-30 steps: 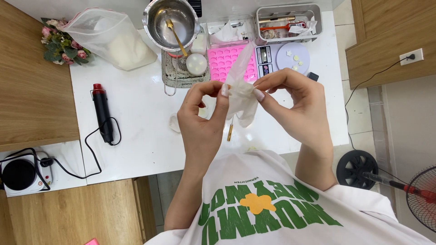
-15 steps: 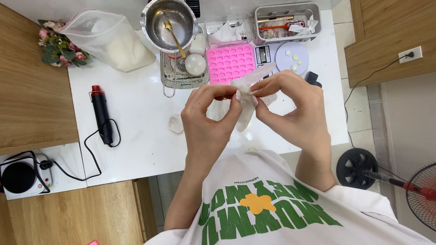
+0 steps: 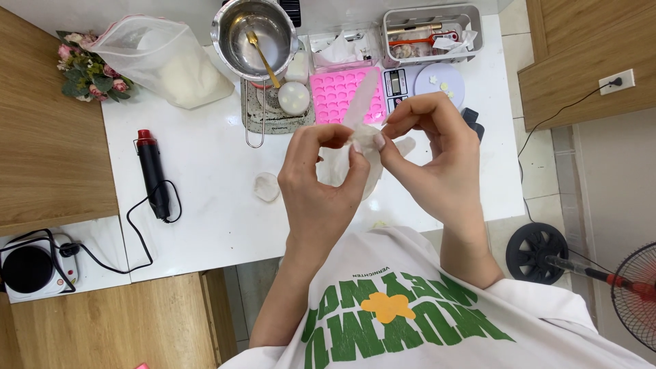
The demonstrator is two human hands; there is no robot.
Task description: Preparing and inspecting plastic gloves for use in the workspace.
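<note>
White table [image 3: 205, 171] below you — both hands pinch a small clear plastic bag [image 3: 361, 109] above it. Keep your left hand [image 3: 321, 184] firm, right hand [image 3: 437, 164] peeling gently — avoid tearing.

Two hands, the left hand [image 3: 321, 184] and the right hand [image 3: 437, 157], share one clear plastic bag [image 3: 361, 116]. On the bench [image 3: 205, 178]: one metal pot [image 3: 256, 31], one gold spoon [image 3: 261, 55], one pink mould [image 3: 338, 92], one heat gun [image 3: 154, 174], one large bag of white flakes [image 3: 167, 58], one grey tray [image 3: 430, 27], one bunch of flowers [image 3: 85, 68]. One hotplate [image 3: 31, 268] on the side shelf. Two fans [image 3: 639, 290] on the floor.
</note>
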